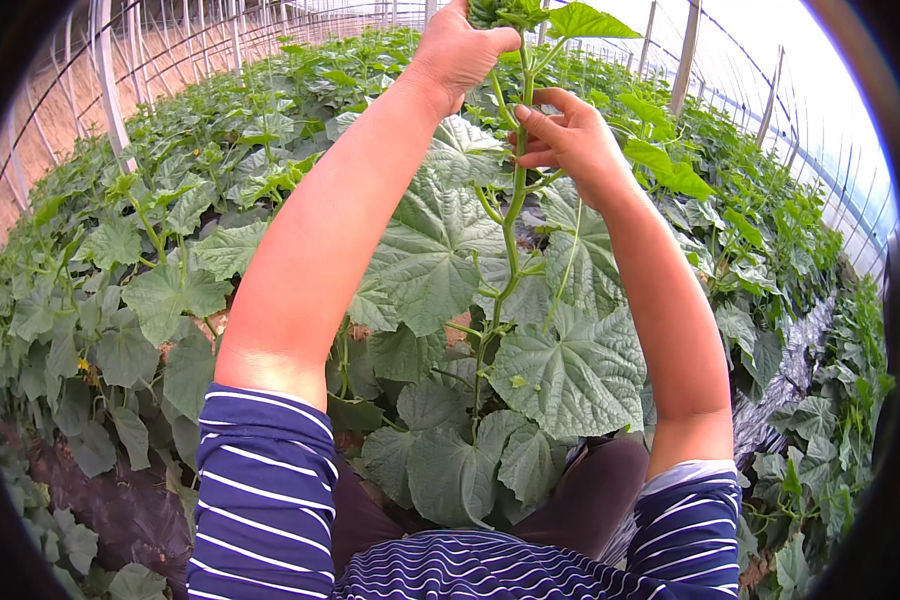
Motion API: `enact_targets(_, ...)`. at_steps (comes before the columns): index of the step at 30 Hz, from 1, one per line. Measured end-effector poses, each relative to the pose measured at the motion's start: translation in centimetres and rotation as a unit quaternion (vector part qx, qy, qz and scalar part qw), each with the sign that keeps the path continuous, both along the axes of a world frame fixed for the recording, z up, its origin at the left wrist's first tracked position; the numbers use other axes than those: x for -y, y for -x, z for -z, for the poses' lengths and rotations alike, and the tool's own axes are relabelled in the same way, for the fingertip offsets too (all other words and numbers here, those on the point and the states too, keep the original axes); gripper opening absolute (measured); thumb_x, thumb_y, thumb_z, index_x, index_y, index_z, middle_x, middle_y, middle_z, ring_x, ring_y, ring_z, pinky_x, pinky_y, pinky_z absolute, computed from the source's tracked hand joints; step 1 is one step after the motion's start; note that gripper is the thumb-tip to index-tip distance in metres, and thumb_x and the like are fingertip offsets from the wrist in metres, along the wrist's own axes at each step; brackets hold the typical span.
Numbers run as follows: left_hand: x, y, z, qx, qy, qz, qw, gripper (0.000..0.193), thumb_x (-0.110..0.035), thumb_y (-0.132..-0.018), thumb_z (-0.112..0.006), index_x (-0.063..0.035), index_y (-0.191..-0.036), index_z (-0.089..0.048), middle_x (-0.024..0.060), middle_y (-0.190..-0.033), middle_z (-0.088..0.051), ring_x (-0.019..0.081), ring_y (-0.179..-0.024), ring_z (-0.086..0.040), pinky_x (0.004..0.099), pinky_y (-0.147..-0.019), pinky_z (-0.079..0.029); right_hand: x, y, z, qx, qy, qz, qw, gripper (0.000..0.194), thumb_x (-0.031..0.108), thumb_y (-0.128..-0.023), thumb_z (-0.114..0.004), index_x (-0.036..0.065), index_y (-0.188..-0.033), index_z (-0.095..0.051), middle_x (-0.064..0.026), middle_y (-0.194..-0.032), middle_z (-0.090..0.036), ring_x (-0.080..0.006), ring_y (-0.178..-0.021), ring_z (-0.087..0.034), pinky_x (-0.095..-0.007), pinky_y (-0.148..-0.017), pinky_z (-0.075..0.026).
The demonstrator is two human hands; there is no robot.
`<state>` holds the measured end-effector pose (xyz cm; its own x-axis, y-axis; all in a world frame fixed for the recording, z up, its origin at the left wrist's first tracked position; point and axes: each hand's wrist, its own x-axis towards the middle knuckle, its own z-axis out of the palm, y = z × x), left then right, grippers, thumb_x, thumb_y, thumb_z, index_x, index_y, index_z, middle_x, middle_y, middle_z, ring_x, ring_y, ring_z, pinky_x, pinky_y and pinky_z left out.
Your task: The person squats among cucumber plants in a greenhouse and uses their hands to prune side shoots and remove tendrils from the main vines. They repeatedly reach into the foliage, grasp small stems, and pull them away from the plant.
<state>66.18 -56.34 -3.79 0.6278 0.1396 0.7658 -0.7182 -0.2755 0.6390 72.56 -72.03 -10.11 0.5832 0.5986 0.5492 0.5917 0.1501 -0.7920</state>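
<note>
A cucumber vine (511,232) rises upright in front of me, its green stem bending slightly between broad leaves. Near the top of the picture, my left hand (461,56) grips the vine's leafy tip (506,13), with the thumb pointing right against the stem. Lower down, my right hand (574,146) comes in from the right and has its fingers and thumb around the stem, the thumb tip by a leaf stalk. The stem partly covers the right fingertips. A large cucumber leaf (570,367) spreads below the hands, in front of my knees.
Dense cucumber plants (172,292) fill both sides and the background. Posts stand at the left (109,82) and right (686,56), under a curved greenhouse cover (825,97). Dark plastic film (97,495) lies at lower left, shiny film (780,367) at right.
</note>
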Motion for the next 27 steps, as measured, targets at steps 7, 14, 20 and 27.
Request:
enact_targets(7, 0.7, 3.0, 3.5, -0.042, 0.013, -0.014, 0.999, 0.06, 0.0, -0.081, -0.059, -0.0022, -0.135, -0.031, 0.0194, -0.129, -0.044, 0.0209, -0.1, -0.059, 0.0313, -0.082, -0.051, 0.4, -1.9, 0.7, -0.015, 0.059, 0.024, 0.998, 0.045, 0.015, -0.094, -0.058, -0.002, -0.133, -0.045, -0.0142, -0.102, -0.067, -0.0164, -0.085, -0.065, -0.0266, -0.075, -0.052)
enact_targets(14, 1.2, 4.5, 12.3, -0.249, -0.079, -0.07, 0.963, 0.027, 0.0, -0.082, -0.051, 0.0076, -0.106, -0.062, 0.0132, -0.101, -0.066, 0.0153, -0.081, -0.065, 0.0281, -0.074, -0.057, 1.7, 0.4, 4.8, 0.252, 0.046, 0.149, 0.955, 0.045, 0.006, -0.089, -0.059, 0.003, -0.133, -0.049, -0.0158, -0.12, -0.063, -0.0207, -0.111, -0.061, -0.0315, -0.086, -0.054)
enact_targets(20, 0.8, -0.1, 17.1, -0.283, -0.071, -0.146, 0.945, 0.037, 0.0, -0.082, -0.053, 0.0054, -0.118, -0.057, 0.0168, -0.104, -0.064, 0.0204, -0.082, -0.067, 0.031, -0.075, -0.057, 2.5, 0.8, 8.5, 0.308, 0.166, 0.106, 0.931, 0.015, 0.004, -0.082, -0.061, -0.001, -0.095, -0.066, -0.0156, -0.085, -0.067, -0.0235, -0.07, -0.063, -0.0332, -0.063, -0.048)
enact_targets(27, 0.6, -3.7, 18.1, -0.134, -0.293, -0.329, 0.888, 0.036, -0.013, -0.079, -0.067, -0.0087, -0.115, -0.062, 0.0134, -0.094, -0.067, 0.0313, -0.083, -0.066, 0.0414, -0.074, -0.052, 2.9, 0.5, 10.6, 0.355, 0.311, 0.149, 0.869, 0.017, 0.014, -0.079, -0.063, 0.0, -0.088, -0.068, -0.0189, -0.088, -0.066, -0.0378, -0.085, -0.063, -0.0448, -0.076, -0.049)
